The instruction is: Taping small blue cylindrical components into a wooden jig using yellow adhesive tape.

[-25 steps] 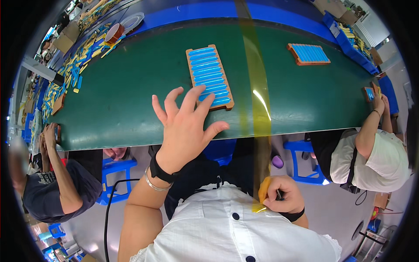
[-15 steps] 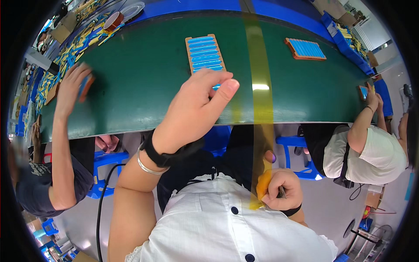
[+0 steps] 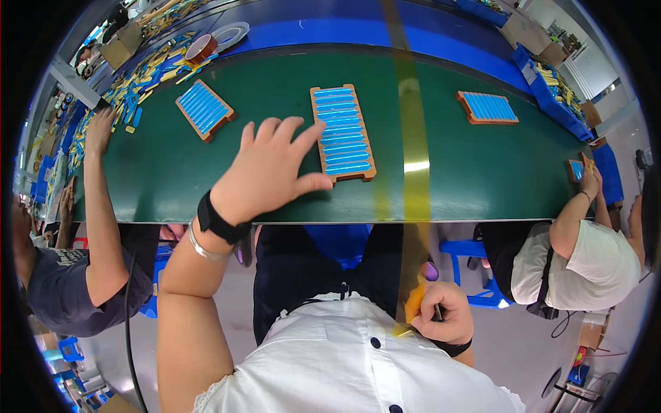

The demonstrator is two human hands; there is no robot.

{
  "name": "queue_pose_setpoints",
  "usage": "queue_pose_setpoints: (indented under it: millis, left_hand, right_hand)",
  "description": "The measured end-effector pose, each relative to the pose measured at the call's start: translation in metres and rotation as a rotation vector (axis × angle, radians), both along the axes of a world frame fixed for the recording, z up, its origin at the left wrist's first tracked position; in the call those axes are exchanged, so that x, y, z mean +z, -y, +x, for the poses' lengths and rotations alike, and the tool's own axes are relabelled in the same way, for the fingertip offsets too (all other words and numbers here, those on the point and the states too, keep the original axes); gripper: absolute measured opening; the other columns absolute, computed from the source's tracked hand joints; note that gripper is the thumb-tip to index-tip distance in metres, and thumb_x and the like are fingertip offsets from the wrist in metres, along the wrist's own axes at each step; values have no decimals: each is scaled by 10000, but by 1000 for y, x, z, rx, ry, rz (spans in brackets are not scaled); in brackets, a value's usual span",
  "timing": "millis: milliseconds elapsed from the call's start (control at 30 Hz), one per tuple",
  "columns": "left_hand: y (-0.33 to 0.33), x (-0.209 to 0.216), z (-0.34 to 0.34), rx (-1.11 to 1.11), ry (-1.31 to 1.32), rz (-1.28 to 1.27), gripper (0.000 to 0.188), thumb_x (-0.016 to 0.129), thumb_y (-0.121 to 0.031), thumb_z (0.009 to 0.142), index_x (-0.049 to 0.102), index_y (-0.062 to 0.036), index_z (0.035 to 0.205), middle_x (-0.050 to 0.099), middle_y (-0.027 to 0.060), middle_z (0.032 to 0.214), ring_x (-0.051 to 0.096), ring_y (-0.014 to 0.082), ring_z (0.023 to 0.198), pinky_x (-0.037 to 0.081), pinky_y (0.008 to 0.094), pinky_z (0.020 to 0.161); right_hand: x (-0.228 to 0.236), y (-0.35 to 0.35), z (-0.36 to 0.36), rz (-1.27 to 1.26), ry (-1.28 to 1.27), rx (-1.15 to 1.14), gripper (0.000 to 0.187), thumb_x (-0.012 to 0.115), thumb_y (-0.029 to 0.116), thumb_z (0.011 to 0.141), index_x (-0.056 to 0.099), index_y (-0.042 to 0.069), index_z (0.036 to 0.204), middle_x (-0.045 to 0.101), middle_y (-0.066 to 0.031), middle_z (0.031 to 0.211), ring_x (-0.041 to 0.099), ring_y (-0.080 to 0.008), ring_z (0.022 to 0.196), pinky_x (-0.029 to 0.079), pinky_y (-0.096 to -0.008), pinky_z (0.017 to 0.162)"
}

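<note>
Drawn leftward since the earlier frame, the left hand (image 3: pixel 258 172) is held with fingers spread at the left edge of the blue-striped brown tray (image 3: pixel 344 131) lying on the green table (image 3: pixel 482 175), while yellow tape (image 3: pixel 416 186) is gripped in the curled right hand (image 3: pixel 446 315).

right fingers (image 3: pixel 430 297): hide most of dark object (image 3: pixel 438 314) | white shirt (image 3: pixel 323 358): cropped at bottom

Blue stools (image 3: pixel 456 248) on grey floor (image 3: pixel 506 361)

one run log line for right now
left hand: open, at left edge of middle tray | right hand: closed on yellow tape | middle tray: blue strips
</note>
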State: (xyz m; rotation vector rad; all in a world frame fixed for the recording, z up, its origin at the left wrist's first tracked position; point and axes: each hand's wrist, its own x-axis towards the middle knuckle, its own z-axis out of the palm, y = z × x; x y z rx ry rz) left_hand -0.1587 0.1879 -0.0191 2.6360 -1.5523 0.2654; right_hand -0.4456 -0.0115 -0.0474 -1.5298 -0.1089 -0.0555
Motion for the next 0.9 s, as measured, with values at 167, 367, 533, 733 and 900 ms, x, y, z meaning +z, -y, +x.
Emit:
queue_pose_setpoints:
  millis: [167,367,533,733,900]
  left_hand:
    - [1,9,2,-39,-145,-142,712,639,-494,883,443,-92,1438,544,167,1299,489,375,1187,383,458,1030]
    - [32,23,48,12,-646,-444,510,526,-429,1006,639,34,1186,684,107,1074,622,196,994,479,341,900]
    - [57,33,26,140,-1485,-300,794,323,-670,984,640,23,1208,680,129,1117,636,213,1050,497,339,890]
    - [70,53,-22,-148,-2020,-370,719,330,-581,1017,553,37,1308,654,148,1200,644,219,1052,506,338,909]
    - [59,60,-33,-272,-1911,-440,536,477,-379,1026,441,-29,1430,637,167,1231,648,224,1064,519,336,899]
  right_hand:
    - [-7,3,8,1,-53,71,162,711,20,752,560,58,798,658,-73,814,609,-178,666,446,-263,596]
    - [1,1,25,-36,7,206,144,708,46,737,572,59,784,665,-67,809,627,-211,658,463,-285,591]
    - [9,0,32,5,189,191,224,751,-32,713,553,73,725,673,-110,738,630,-249,616,459,-308,538]
    - [21,-3,26,-67,276,164,161,713,60,735,570,69,809,660,-63,784,623,-217,634,457,-293,550]
    - [37,-17,14,-61,267,-2,152,705,13,755,570,71,793,640,-81,788,589,-211,647,441,-272,571]
